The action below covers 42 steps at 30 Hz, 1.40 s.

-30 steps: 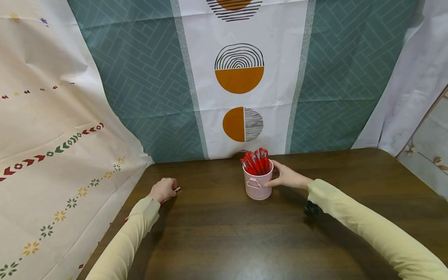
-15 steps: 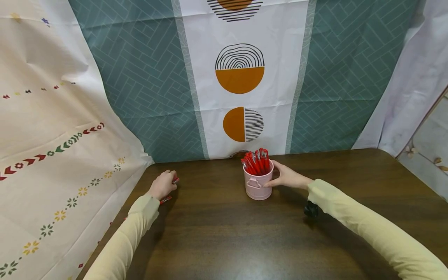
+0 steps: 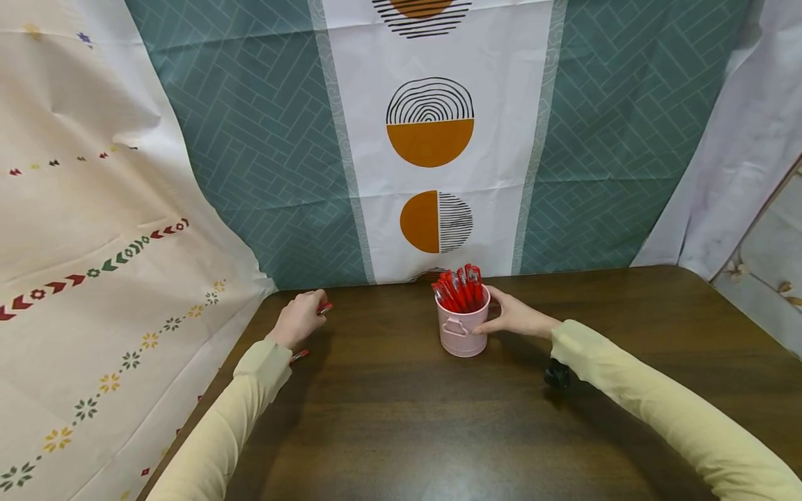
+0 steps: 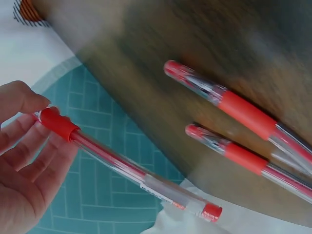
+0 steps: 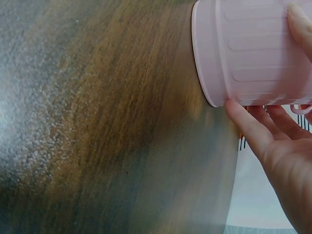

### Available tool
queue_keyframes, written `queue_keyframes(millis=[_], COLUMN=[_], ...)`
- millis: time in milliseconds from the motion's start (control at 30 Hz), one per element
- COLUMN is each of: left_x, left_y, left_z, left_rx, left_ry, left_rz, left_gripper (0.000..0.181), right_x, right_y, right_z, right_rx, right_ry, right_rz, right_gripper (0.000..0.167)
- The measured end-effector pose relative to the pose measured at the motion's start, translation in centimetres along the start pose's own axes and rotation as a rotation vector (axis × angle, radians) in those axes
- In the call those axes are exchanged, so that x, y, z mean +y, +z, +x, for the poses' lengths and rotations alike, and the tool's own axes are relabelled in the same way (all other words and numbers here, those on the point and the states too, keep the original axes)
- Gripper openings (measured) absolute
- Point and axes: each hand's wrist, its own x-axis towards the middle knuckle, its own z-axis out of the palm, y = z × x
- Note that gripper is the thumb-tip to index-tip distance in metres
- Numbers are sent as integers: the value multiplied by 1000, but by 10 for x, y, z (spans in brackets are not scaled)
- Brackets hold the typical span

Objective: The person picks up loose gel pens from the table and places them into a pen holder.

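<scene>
My left hand (image 3: 299, 319) is over the left back part of the table, pinching a red gel pen (image 4: 117, 163) between thumb and fingers near its red grip. In the left wrist view the pen slants clear of the tabletop. Two more red pens, an upper pen (image 4: 248, 114) and a lower pen (image 4: 243, 157), lie side by side on the wood. At the back middle, my right hand (image 3: 519, 316) grips the side of a pink bucket (image 3: 460, 337), thumb and fingers spread round it. Many red pens (image 3: 459, 291) stand upright in the bucket.
A dark wooden table (image 3: 426, 417) bears everything. Patterned green and white cloth (image 3: 301, 174) hangs along its back edge, and cream cloth (image 3: 144, 299) along the left. Something small and black (image 3: 556, 374) shows below the right sleeve.
My left hand has lifted a pen and moved away from me, slightly rightward, leaving a pen on the table by the wrist. The right hand and bucket have stayed in place.
</scene>
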Motion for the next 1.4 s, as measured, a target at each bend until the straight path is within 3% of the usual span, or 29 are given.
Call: queue_keyframes(millis=[367, 1000, 1400], left_x=[16, 38, 57], left_y=[-7, -24, -34], left_z=[5, 19, 27], left_rx=[65, 188, 224], left_ry=[43, 69, 83], left_rz=[-2, -97, -153], left_gripper=[16, 13, 12], right_x=[0, 4, 5], right_y=[0, -2, -2], right_z=[2, 4, 3], right_rx=[-3, -1, -2], right_ry=[23, 46, 26], right_rz=[-7, -9, -5], right_gripper=[82, 83, 82])
